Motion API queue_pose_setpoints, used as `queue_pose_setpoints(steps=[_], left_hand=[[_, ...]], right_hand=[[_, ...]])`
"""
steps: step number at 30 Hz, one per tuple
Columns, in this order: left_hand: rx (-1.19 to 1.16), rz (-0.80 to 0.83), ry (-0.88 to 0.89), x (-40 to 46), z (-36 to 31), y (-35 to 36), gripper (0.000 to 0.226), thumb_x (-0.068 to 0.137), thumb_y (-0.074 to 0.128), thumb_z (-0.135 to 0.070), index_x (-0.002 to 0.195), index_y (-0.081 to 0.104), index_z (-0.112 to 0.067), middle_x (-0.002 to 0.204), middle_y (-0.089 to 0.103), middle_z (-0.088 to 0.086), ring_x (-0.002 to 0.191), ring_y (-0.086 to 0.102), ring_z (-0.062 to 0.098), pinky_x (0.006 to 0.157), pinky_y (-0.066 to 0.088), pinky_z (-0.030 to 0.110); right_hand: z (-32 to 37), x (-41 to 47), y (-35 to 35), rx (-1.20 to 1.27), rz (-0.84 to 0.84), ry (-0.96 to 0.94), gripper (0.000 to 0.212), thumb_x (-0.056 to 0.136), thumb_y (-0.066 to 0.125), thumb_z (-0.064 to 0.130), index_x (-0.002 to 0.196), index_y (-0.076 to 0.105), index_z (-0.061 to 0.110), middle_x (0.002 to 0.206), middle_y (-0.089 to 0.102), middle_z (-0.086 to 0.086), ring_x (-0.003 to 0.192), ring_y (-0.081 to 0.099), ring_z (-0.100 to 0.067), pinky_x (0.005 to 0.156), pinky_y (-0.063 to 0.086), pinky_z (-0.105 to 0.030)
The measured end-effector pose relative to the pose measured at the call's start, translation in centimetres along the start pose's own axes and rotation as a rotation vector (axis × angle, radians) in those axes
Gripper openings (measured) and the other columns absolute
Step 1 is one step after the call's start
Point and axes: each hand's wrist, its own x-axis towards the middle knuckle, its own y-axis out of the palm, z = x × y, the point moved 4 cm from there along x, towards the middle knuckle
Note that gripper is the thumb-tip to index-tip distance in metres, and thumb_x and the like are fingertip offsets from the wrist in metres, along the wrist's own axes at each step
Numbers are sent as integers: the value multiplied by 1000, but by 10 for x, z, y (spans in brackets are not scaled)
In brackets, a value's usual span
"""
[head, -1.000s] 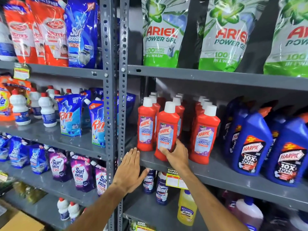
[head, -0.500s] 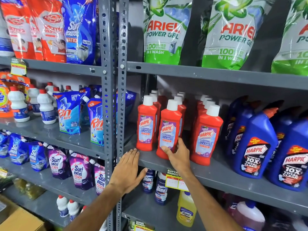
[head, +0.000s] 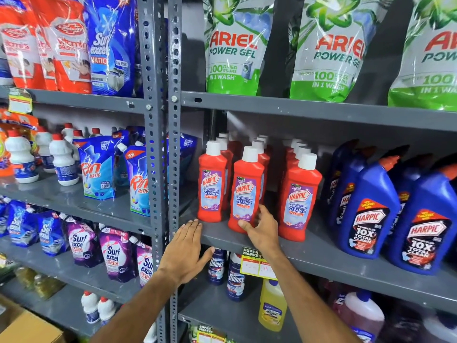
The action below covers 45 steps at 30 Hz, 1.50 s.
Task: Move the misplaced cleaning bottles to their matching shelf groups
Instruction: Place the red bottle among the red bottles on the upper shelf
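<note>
Red Harpic bathroom cleaner bottles with white caps stand in three rows on the grey middle shelf (head: 321,258). My right hand (head: 259,226) grips the base of the front middle red bottle (head: 246,191), which stands upright on the shelf. Left of it is another front red bottle (head: 212,184), and a third (head: 300,196) stands to its right. My left hand (head: 186,248) rests flat with fingers spread on the shelf's front edge, by the upright post, holding nothing. Blue Harpic toilet cleaner bottles (head: 368,214) stand further right on the same shelf.
A perforated grey post (head: 160,144) divides the two shelf bays. Ariel pouches (head: 235,45) hang above. Domex bottles (head: 235,280) and a yellow bottle (head: 272,308) stand on the shelf below. Rin pouches (head: 99,167), white bottles (head: 63,159) and Surf Excel pouches (head: 116,253) fill the left bay.
The view has shifted slightly and moved closer. My right hand keeps hold of the middle red bottle's base, nudging it a little; my left hand stays flat on the shelf edge.
</note>
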Motion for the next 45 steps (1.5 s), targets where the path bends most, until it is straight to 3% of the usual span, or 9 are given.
queue_pose_setpoints(steps=[5, 9, 17, 24, 28, 32, 37, 42, 45], left_hand=[[20, 25, -8, 0, 1, -1, 96, 96, 4, -72, 164, 7, -4, 173, 13, 14, 160, 7, 23, 128, -2, 35], [24, 36, -5, 1, 0, 0, 91, 100, 10, -70, 163, 7, -3, 173, 12, 15, 160, 6, 24, 130, 0, 37], [7, 27, -5, 0, 1, 0, 98, 94, 1, -72, 163, 11, -2, 172, 15, 16, 160, 9, 25, 130, 1, 38], [26, 22, 0, 0, 0, 1, 99, 93, 0, -72, 163, 8, -2, 172, 12, 16, 160, 7, 25, 129, -2, 37], [31, 27, 4, -1, -1, 0, 98, 96, -2, -73, 163, 4, -2, 173, 9, 17, 160, 4, 26, 127, -6, 36], [31, 31, -4, -7, -4, 1, 91, 101, 9, -69, 161, -8, -2, 172, -5, 18, 159, -8, 26, 125, -10, 36], [-22, -76, 22, -31, -6, 11, 89, 104, 16, -66, 161, -4, -2, 171, -9, 16, 159, -9, 27, 130, 9, 45], [-34, -69, 80, -57, -14, 35, 87, 105, 31, -59, 162, 4, 0, 172, -2, 17, 160, -1, 26, 128, 9, 43], [-17, 22, 96, -74, -16, 61, 87, 105, 29, -60, 161, 8, 4, 171, 2, 21, 160, 4, 31, 128, 13, 46]], right_hand=[[-2, 1, -1, 8, -15, 4, 69, 79, 93, 17, 139, 59, 15, 133, 73, -3, 115, 68, -11, 106, 56, -38], [-3, 2, -2, 9, -15, 8, 66, 82, 90, 13, 140, 58, 13, 133, 72, -3, 112, 65, -9, 98, 52, -27], [-4, 3, -1, -10, -18, 5, 65, 81, 91, 14, 138, 59, 16, 131, 73, -1, 112, 68, -11, 106, 56, -40], [-4, 3, -2, -7, -12, 9, 67, 81, 91, 15, 139, 58, 15, 133, 73, -3, 114, 67, -11, 108, 56, -41], [-1, 0, -5, 0, -34, 17, 84, 77, 94, 19, 148, 50, 15, 137, 70, -4, 119, 67, -13, 108, 55, -38], [9, -15, -11, 2, -69, -42, 92, 77, 94, 21, 153, 42, 19, 145, 63, 0, 130, 62, -15, 110, 51, -36], [15, -51, -14, -65, -220, -160, 75, 89, 84, 23, 152, 44, 21, 150, 54, 1, 135, 52, -11, 110, 42, -27], [16, -91, -2, -182, -243, -366, 47, 94, 74, 20, 138, 57, 23, 125, 60, 7, 116, 58, -9, 100, 44, -19], [0, -113, 12, -230, -197, -475, 29, 96, 69, 19, 125, 66, 19, 114, 66, 7, 106, 65, -16, 96, 52, -29]])
